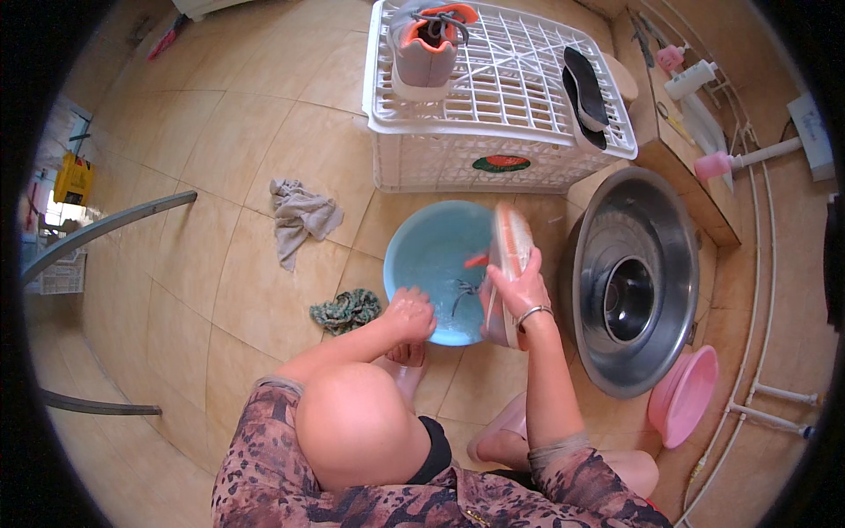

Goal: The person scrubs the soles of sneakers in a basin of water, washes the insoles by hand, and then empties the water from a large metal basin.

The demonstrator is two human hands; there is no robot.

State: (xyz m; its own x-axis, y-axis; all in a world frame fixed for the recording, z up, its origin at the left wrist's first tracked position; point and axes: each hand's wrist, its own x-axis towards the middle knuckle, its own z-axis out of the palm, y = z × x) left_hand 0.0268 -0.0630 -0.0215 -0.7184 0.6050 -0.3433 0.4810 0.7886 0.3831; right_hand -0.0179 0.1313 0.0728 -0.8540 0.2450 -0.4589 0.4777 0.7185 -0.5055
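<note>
My right hand (pixel 525 287) grips a grey-and-orange sneaker (pixel 511 237) at the right side of a light blue plastic basin (pixel 406 247). Its pale sole faces up and to the right, and dark laces dangle over the basin. At the basin's near left rim is my left hand (pixel 410 315), wet, with fingers curled; whether it grasps the rim is hidden. Water lies in the basin. A matching sneaker (pixel 426 63) stands on an upturned white plastic crate (pixel 515 66), with black insoles (pixel 584 89) at the crate's right end.
A large grey basin (pixel 591 218) with a smaller dark bowl (pixel 628 300) inside stands at right, beside a pink basin (pixel 693 396). A grey rag (pixel 304 214) and a green patterned cloth (pixel 346 311) lie on the tiles at left. White pipes (pixel 759 264) run along the right wall.
</note>
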